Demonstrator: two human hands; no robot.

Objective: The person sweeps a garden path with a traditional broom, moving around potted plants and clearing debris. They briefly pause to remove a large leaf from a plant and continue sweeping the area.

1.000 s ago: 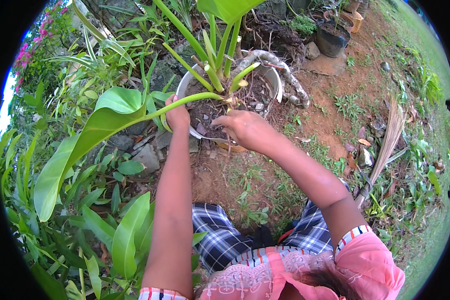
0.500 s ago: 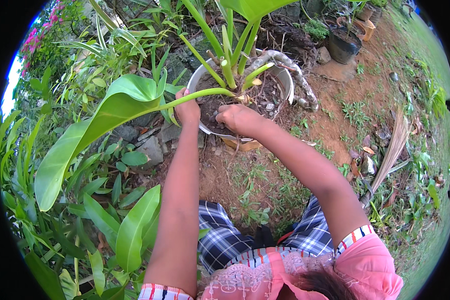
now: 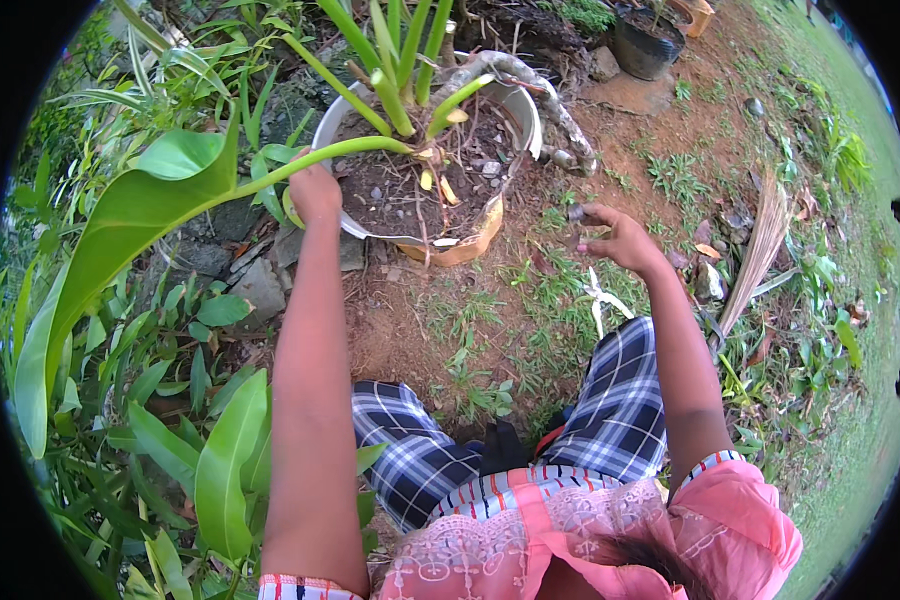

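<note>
I see the left hand (image 3: 315, 192) closed on the near-left rim of the white pot (image 3: 522, 108). The pot holds dark soil (image 3: 400, 190), small stones and a plant (image 3: 395, 95) with thick green stalks. To the right of the pot, the right hand (image 3: 620, 238) hovers over the ground, fingers loosely curled, gripping nothing I can make out. A black pot (image 3: 642, 50) of soil sits beyond the white pot.

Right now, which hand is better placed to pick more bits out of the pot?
Left. The left hand rests on the pot rim beside the soil; the right hand hangs off over the ground, apart from it.
</note>
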